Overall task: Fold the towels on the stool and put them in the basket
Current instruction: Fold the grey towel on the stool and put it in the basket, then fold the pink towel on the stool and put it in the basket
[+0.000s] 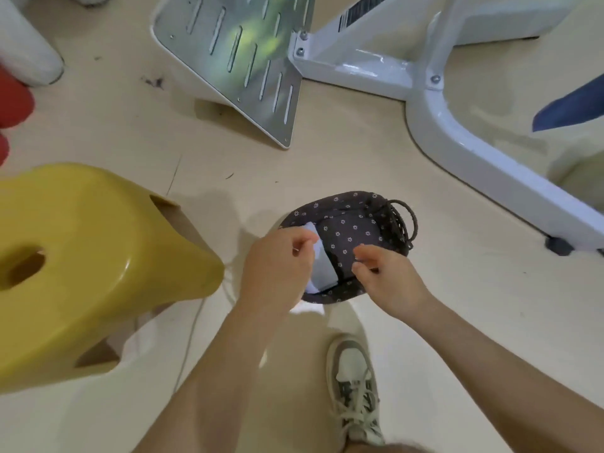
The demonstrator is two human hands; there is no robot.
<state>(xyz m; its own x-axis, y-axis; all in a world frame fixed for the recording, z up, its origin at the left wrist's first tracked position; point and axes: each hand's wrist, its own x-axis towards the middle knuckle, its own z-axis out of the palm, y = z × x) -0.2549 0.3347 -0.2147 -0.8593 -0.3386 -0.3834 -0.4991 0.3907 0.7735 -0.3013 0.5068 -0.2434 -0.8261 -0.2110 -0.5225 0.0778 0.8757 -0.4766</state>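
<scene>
Head view: a dark fabric basket [341, 200] printed with small white flowers sits on the beige floor [330, 152], just right of a yellow plastic stool [68, 256] and apart from it. A folded pale towel [323, 264] lies inside the basket along its left wall. The left grip [277, 259] hangs over the basket's left edge with its fingers curled at the towel's far corner; whether they pinch the cloth cannot be told. The right grip [389, 279] hovers over the basket's near right rim, fingers loosely curled and holding nothing. A dark cord handle [407, 223] loops from the basket's right end. Near the basket stands a grey-and-white laced sneaker [354, 384]. Farther off are a slotted metal plate [235, 60] and a white metal frame [474, 152].
</scene>
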